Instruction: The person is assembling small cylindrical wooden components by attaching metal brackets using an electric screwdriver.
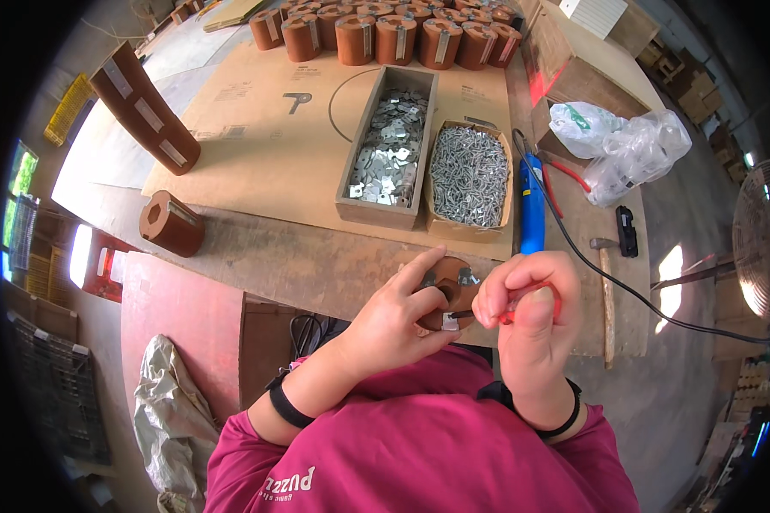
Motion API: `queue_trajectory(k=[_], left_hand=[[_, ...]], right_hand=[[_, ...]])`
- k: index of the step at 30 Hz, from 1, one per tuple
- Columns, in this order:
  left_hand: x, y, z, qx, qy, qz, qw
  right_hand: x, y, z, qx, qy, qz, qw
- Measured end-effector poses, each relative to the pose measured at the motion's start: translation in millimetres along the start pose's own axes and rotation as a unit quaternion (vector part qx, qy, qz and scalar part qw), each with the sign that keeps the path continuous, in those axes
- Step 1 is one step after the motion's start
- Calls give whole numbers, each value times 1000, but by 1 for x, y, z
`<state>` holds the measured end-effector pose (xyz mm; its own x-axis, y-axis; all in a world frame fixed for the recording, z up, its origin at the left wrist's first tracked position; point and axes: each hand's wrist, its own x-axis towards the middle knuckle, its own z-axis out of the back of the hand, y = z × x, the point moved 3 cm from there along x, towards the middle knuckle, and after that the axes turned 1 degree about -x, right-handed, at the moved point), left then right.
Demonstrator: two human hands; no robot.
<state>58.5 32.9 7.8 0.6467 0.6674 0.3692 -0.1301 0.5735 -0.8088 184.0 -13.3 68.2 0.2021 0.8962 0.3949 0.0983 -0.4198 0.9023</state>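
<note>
A brown cylinder (pixel 459 291) with a hole in its top face stands at the table's near edge, metal plates set around that face. My left hand (pixel 392 316) grips it, index finger stretched across the top. In my closed right hand (pixel 532 312) is a red-handled screwdriver (pixel 508 317); its dark shaft points left at a silver metal plate (pixel 450 322) on the cylinder's near side. Whether the tip touches a screw is hidden. Just beyond are a wooden box (pixel 344 192) of small metal plates (pixel 393 141) and a cardboard box (pixel 453 229) of screws (pixel 469 175).
Finished-looking brown cylinders (pixel 355 38) crowd the far edge. A cylinder stack (pixel 145 111) and a single cylinder (pixel 172 224) stand left. Rightward lie a blue corded tool (pixel 532 205), red-handled pliers (pixel 571 177), a hammer (pixel 607 308) and plastic bags (pixel 633 154). A fan (pixel 763 239) stands far right.
</note>
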Motion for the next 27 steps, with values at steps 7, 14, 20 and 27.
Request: queue_trajectory(k=[7, 14, 20, 27], left_hand=[[-4, -2, 0, -21, -38, 9, 999], [-3, 0, 0, -3, -22, 2, 1000], [-1, 0, -2, -4, -36, -29, 999], [-5, 2, 1, -45, -6, -10, 999]], right_hand=[[-1, 3, -9, -92, 42, 23, 995], [4, -2, -9, -25, 54, -15, 998], [9, 4, -19, -128, 54, 42, 989], [20, -3, -12, 39, 224, -51, 972]])
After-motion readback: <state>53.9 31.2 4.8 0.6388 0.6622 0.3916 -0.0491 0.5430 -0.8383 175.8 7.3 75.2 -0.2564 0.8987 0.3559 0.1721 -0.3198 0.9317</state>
